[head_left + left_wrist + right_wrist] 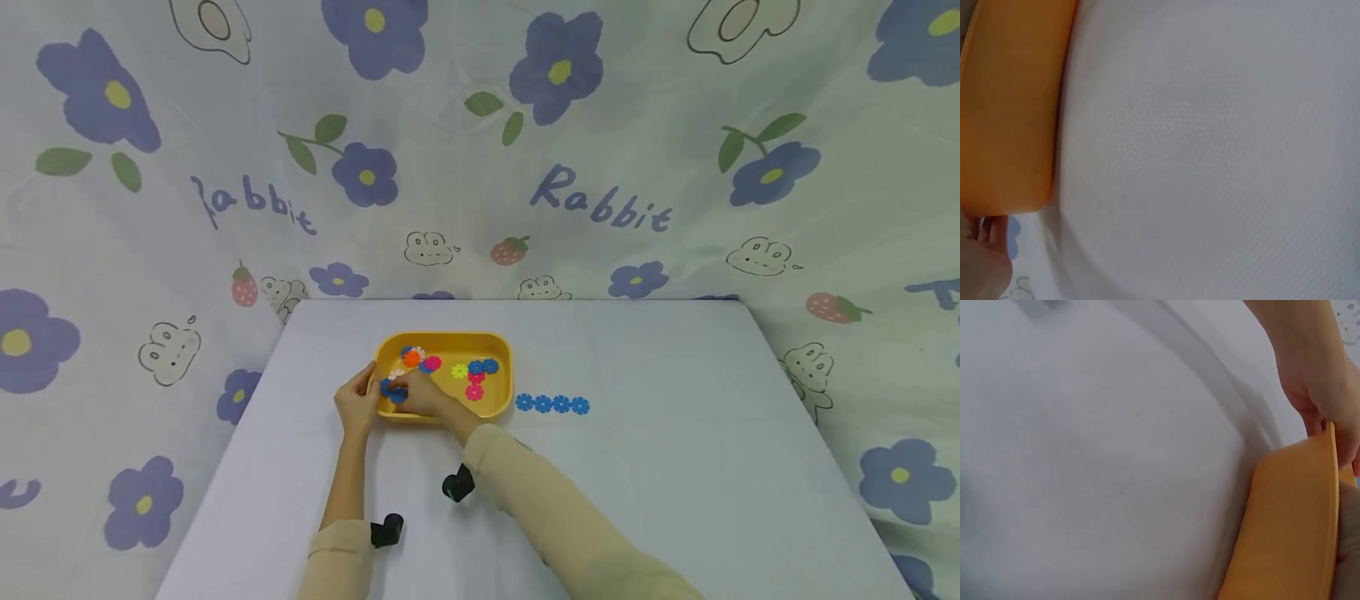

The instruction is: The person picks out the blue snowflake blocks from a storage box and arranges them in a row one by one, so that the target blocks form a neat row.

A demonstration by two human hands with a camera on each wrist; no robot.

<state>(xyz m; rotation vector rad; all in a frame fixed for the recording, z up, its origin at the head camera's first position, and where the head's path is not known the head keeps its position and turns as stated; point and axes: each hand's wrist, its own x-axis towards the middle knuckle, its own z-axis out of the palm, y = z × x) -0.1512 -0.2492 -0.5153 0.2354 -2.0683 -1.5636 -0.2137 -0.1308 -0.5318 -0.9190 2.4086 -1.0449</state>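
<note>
A yellow tray (pixel 442 417) stands on the table, holding small flower-shaped plastic discs in several colours. My left hand (pixel 357 402) grips the tray's left rim, thumb over the edge and fingers outside, as the right wrist view also shows. Inside the tray's left end, my right hand (pixel 420 393) pinches a blue flower-shaped disc (pixel 398 396). Another blue disc (pixel 386 387) lies just beside the fingertips. In the wrist views the tray wall hides the discs and most of the right hand.
Right of the tray, several blue discs (pixel 543 404) lie in a row on the white table (pixel 660 467). Pink discs (pixel 474 392), a yellow-green disc (pixel 460 371) and an orange disc (pixel 412 358) lie in the tray. A patterned cloth (pixel 465 183) hangs behind.
</note>
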